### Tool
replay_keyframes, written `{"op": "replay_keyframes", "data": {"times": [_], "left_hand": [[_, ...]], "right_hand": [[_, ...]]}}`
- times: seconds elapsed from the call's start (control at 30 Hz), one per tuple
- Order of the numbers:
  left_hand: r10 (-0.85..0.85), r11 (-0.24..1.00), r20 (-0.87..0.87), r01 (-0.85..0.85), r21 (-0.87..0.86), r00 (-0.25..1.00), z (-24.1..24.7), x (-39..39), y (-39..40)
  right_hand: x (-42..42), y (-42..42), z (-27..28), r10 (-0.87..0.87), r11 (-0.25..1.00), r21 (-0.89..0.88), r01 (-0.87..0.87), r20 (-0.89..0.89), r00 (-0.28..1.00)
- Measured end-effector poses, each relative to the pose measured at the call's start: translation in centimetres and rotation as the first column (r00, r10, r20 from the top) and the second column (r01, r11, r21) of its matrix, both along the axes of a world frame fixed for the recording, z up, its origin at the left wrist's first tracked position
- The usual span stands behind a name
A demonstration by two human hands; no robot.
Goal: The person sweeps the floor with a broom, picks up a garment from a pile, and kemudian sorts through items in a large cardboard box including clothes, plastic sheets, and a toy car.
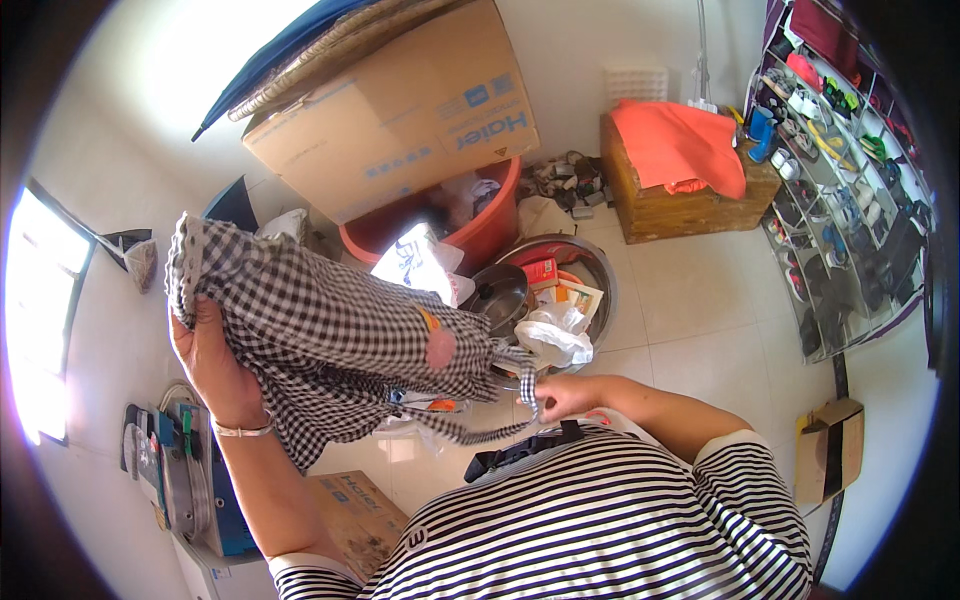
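A black-and-white gingham garment (322,307) with straps is stretched across the space before me. It has a scalloped white trim (180,262) at its left end and a pink applique (440,347) near the other end. My left hand (214,360) grips the trimmed end, thumb on top and the fingers mostly hidden behind the cloth. At the opposite end, my right hand (566,396) has its curled fingers at a checked strap (527,382), which seems pinched in them. Another strap (465,435) hangs in a loop below.
Beyond the garment stand a metal basin (611,292) holding a lidded pan (499,296) and packets, and a red tub (512,202) under a Haier cardboard box (405,112). Right of them are a wooden chest (690,214) with orange cloth (675,139) and a shoe rack (840,202).
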State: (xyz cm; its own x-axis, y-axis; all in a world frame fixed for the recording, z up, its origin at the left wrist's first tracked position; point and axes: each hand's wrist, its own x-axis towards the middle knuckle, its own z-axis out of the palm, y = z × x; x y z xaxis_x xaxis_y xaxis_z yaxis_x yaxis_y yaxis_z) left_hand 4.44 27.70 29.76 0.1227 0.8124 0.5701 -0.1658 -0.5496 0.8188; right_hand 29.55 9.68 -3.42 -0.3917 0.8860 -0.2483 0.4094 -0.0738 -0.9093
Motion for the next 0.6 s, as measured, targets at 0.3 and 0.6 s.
{"op": "replay_keyframes", "data": {"times": [0.3,0.6], "left_hand": [[0.042,0.999,-0.175,-0.036,0.036,0.984,0.5,-0.6,-1.2],[-0.213,0.965,-0.56,0.262,0.008,0.801,-3.6,3.5,-4.0]], "right_hand": [[3.9,2.0,0.3,-0.514,0.857,0.241,0.455,0.454,0.728],[-4.2,5.4,25.0,-0.325,0.566,0.594,0.572,-0.477,0.816]]}}
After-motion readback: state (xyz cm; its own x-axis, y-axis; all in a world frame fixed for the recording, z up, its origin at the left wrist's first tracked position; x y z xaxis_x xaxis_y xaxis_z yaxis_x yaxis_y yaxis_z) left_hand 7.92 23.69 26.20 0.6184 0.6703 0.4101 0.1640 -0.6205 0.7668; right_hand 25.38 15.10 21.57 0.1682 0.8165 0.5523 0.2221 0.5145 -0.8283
